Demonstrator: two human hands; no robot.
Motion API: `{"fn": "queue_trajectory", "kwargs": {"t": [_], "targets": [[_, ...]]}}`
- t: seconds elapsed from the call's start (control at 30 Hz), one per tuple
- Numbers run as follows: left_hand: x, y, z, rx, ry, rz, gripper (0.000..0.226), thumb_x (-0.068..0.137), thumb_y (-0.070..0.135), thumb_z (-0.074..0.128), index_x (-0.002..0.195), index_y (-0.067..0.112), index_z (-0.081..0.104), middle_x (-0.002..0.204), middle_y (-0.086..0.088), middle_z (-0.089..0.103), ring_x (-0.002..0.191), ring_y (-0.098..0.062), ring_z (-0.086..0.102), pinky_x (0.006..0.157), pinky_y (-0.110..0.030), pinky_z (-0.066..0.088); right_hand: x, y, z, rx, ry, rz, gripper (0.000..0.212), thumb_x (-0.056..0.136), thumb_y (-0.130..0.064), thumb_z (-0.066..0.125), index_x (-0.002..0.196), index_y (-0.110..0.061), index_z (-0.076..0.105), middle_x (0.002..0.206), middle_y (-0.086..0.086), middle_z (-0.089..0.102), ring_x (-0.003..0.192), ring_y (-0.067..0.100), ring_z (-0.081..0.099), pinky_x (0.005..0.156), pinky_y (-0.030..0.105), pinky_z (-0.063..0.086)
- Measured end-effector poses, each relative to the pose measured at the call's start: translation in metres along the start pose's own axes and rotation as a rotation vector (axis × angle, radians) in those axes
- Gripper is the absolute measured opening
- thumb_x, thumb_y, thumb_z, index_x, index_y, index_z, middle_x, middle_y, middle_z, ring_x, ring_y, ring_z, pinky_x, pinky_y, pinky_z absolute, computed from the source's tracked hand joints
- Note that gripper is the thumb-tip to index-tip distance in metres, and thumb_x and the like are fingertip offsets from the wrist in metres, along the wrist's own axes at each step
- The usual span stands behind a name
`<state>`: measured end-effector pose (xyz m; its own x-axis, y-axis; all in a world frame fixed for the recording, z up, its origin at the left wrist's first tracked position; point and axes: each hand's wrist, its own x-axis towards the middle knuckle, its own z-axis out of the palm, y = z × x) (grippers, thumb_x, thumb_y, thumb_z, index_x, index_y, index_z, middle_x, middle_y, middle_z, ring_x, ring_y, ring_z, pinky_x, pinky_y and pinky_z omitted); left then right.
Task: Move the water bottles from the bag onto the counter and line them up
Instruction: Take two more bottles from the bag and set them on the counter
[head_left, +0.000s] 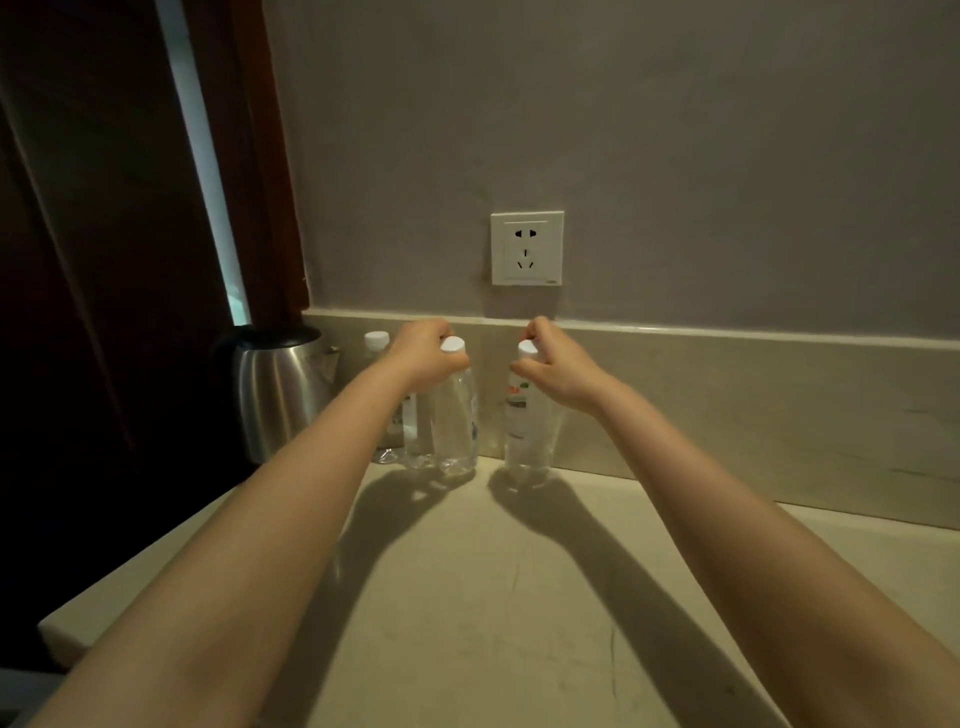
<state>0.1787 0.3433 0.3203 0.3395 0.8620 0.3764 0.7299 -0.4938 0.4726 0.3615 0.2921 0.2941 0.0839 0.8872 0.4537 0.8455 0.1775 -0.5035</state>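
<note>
Several clear water bottles with white caps stand upright along the back of the pale stone counter (467, 597). My left hand (423, 358) grips the neck of one bottle (458, 415), and another bottle stands partly hidden behind that wrist. A further bottle (376, 343) stands to the left by the kettle. My right hand (553, 366) holds the top of a separate bottle (524, 436) standing a small gap to the right. No bag is in view.
A steel electric kettle (275, 395) stands at the counter's back left corner. A white wall socket (527, 248) sits above the backsplash (727, 395). The counter's left edge drops off beside a dark curtain (104, 260).
</note>
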Motion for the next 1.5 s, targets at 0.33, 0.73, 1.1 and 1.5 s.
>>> {"fn": "queue_trajectory", "kwargs": {"t": [0.33,0.73,1.1,1.5], "targets": [[0.019,-0.029,0.039,-0.048,0.02,0.147,0.046,0.087,0.034,0.062,0.127,0.013,0.05,0.125,-0.009,0.052,0.109,-0.025,0.054,0.091,-0.036,0.045,0.001,0.016,0.053,0.051,0.252,-0.004,0.045,0.094,-0.025,0.055,0.137,-0.019,0.045,0.124,0.009,0.053,0.111,0.027,0.048,0.095,0.032,0.035],[-0.031,-0.072,0.101,-0.167,-0.131,-0.131,0.047,0.085,0.037,0.064,0.114,0.004,0.046,0.111,-0.016,0.059,0.099,-0.034,0.06,0.082,-0.043,0.053,-0.051,0.042,0.092,0.05,-0.055,0.368,0.067,0.081,-0.034,0.073,0.132,-0.011,0.036,0.128,0.009,0.057,0.112,0.026,0.058,0.091,0.038,0.048],[-0.026,-0.091,0.096,-0.054,-0.039,-0.107,0.023,0.089,0.032,0.058,0.102,0.013,0.053,0.095,-0.007,0.063,0.087,-0.027,0.06,0.079,-0.044,0.054,-0.033,0.036,0.093,-0.104,-0.164,0.424,0.061,0.084,-0.024,0.071,0.133,-0.005,0.04,0.122,0.015,0.059,0.109,0.029,0.058,0.076,0.028,0.042],[-0.043,-0.084,0.087,-0.135,-0.085,-0.124,0.038,0.089,0.029,0.058,0.122,0.01,0.052,0.105,-0.008,0.061,0.093,-0.025,0.059,0.083,-0.04,0.053,-0.052,0.018,0.085,-0.254,-0.193,0.442,0.037,0.088,-0.047,0.06,0.112,-0.018,0.058,0.116,0.005,0.065,0.107,0.025,0.059,0.08,0.032,0.045]]}}
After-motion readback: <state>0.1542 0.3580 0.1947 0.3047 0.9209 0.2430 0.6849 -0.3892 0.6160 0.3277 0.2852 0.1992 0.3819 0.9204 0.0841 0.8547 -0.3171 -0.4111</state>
